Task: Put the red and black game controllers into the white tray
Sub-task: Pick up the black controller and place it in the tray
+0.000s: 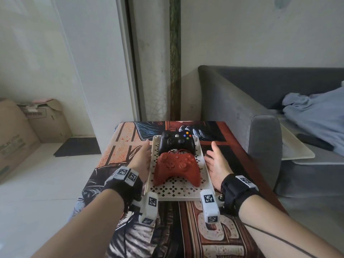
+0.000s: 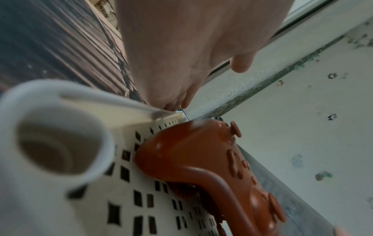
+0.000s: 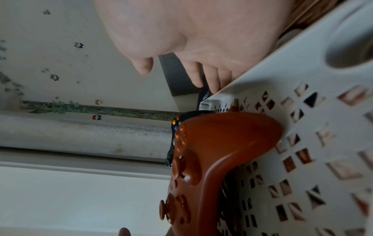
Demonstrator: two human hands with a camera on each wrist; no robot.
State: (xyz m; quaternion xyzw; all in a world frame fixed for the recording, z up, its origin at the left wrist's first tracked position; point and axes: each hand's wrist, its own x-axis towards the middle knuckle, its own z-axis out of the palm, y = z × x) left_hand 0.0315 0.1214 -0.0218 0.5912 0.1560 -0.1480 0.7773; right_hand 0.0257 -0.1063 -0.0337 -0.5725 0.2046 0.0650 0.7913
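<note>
The white perforated tray (image 1: pixel 175 189) lies on the patterned table cover. Inside it the black controller (image 1: pixel 176 143) sits at the far end and the red controller (image 1: pixel 177 169) in front of it, both face up, the red one's cable bunched between them. My left hand (image 1: pixel 142 159) lies flat along the tray's left rim with straight fingers. My right hand (image 1: pixel 216 162) stands beside the right rim, palm inward, thumb up, fingers relaxed. Neither hand holds anything. The left wrist view shows the red controller (image 2: pixel 212 159) on the tray (image 2: pixel 141 207); the right wrist view shows the red controller (image 3: pixel 218 151) with the black controller (image 3: pixel 175 127) behind it.
A grey sofa (image 1: pixel 242 112) with a blue cloth (image 1: pixel 314 112) stands close on the right of the table (image 1: pixel 232 146). Cardboard boxes (image 1: pixel 28 131) and a dark mat (image 1: pixel 78 147) are on the floor to the left. A wall and door frame are behind.
</note>
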